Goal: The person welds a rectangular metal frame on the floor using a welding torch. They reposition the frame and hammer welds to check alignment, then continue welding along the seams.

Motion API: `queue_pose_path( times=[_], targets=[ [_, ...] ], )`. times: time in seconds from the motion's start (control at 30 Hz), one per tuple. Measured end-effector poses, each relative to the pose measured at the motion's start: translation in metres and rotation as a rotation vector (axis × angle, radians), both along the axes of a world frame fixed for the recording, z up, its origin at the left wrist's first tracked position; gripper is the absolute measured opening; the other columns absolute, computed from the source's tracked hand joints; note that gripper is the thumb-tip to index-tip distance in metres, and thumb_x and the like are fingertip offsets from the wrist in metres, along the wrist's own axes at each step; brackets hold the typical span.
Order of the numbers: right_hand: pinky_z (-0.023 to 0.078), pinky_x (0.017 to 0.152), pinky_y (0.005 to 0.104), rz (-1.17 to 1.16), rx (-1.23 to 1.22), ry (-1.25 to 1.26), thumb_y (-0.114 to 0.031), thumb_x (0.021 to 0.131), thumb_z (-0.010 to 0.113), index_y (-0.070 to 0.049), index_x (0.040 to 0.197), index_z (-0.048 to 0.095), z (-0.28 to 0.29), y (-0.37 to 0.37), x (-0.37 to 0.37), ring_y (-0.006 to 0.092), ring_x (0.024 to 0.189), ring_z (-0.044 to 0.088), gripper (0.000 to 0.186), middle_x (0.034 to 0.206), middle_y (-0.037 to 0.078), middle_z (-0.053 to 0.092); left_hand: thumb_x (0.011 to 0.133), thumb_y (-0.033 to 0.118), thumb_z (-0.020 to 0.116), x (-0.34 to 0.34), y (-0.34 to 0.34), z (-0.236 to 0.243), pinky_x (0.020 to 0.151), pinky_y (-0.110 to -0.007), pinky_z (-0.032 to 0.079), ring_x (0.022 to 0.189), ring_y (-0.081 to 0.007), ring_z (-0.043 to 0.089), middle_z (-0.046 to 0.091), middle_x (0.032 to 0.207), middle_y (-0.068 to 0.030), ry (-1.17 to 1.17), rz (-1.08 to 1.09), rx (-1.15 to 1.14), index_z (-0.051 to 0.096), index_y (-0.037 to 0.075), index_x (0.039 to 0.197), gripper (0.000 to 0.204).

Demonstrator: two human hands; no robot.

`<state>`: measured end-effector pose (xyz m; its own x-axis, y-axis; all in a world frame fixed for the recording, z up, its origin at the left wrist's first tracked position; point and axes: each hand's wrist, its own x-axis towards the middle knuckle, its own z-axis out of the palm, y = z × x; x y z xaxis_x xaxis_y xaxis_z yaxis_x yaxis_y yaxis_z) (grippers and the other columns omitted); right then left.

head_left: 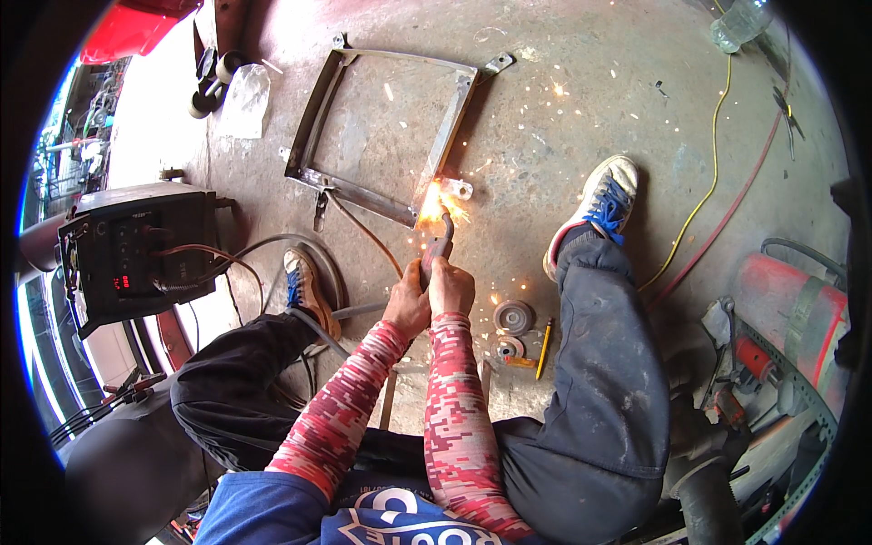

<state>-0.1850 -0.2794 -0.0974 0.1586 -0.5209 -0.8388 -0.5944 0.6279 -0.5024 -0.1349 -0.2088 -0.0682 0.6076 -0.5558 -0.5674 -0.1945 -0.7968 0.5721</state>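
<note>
Both my left hand [409, 304] and my right hand [450, 292] are closed around the handle of a welding torch [440, 246], held upward from my lap. Its bent neck points at the lower right corner of a rectangular steel frame [320, 111] lying on the concrete floor, where bright orange sparks [438, 202] hide the exact point of contact. A small bracket with a hole [460, 190] sits beside the sparks. A clamp on the frame's lower left side has a brown cable [363, 229] running from it.
A welding machine [136, 245] with hoses stands left. My feet are spread either side. Grinding discs [513, 317] and a yellow pencil [545, 348] lie by my right leg. A red cylinder [795, 318], loose tools, pliers [787, 118], a bottle [740, 23] and hoses are at right.
</note>
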Motion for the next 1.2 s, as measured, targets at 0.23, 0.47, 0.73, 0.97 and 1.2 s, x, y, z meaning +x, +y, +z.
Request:
queue_pose_path(
  times=[0.23, 0.47, 0.73, 0.97, 1.2],
  targets=[
    [0.052, 0.077, 0.0468, -0.008, -0.013, -0.024, -0.044, 0.084, 0.049, 0.002, 0.083, 0.073, -0.001, 0.000, 0.000, 0.0432, 0.085, 0.068, 0.052, 0.084, 0.028, 0.068, 0.089, 0.040, 0.061, 0.002, -0.001, 0.003, 0.088, -0.048, 0.050, 0.107, -0.0461, 0.062, 0.062, 0.111, -0.0337, -0.024, -0.034, 0.059, 0.041, 0.000, 0.135, 0.065],
    [0.052, 0.076, 0.0460, -0.082, -0.048, -0.071, -0.045, 0.085, 0.051, 0.001, 0.085, 0.073, -0.002, -0.002, 0.000, 0.0410, 0.081, 0.068, 0.051, 0.083, 0.025, 0.069, 0.088, 0.035, 0.063, 0.002, -0.014, 0.004, 0.087, -0.047, 0.050, 0.106, -0.0459, 0.062, 0.062, 0.112, -0.0334, -0.035, -0.001, -0.018, 0.041, -0.001, 0.136, 0.064],
    [0.053, 0.077, 0.0463, -0.117, -0.025, -0.087, -0.040, 0.086, 0.050, -0.001, 0.088, 0.074, 0.000, -0.004, 0.001, 0.0405, 0.083, 0.068, 0.046, 0.088, 0.024, 0.070, 0.088, 0.034, 0.064, 0.004, -0.013, -0.006, 0.086, -0.046, 0.051, 0.105, -0.0455, 0.062, 0.063, 0.110, -0.0333, -0.046, -0.010, -0.005, 0.042, -0.002, 0.135, 0.063],
    [0.051, 0.074, 0.0401, -0.107, -0.058, -0.100, -0.035, 0.090, 0.055, 0.002, 0.091, 0.072, -0.003, -0.002, 0.001, 0.0313, 0.077, 0.069, 0.041, 0.085, 0.021, 0.071, 0.088, 0.034, 0.064, 0.004, -0.010, -0.012, 0.084, -0.046, 0.051, 0.103, -0.0454, 0.063, 0.064, 0.106, -0.0326, -0.064, -0.002, -0.030, 0.043, -0.002, 0.134, 0.062],
    [0.052, 0.077, 0.0409, -0.101, -0.043, -0.091, -0.036, 0.090, 0.054, 0.001, 0.094, 0.073, -0.002, -0.003, 0.001, 0.0329, 0.081, 0.070, 0.042, 0.088, 0.021, 0.071, 0.088, 0.035, 0.065, 0.002, -0.014, -0.009, 0.082, -0.047, 0.052, 0.100, -0.0458, 0.064, 0.065, 0.103, -0.0323, -0.082, 0.002, -0.020, 0.045, -0.002, 0.131, 0.061]
  ],
)
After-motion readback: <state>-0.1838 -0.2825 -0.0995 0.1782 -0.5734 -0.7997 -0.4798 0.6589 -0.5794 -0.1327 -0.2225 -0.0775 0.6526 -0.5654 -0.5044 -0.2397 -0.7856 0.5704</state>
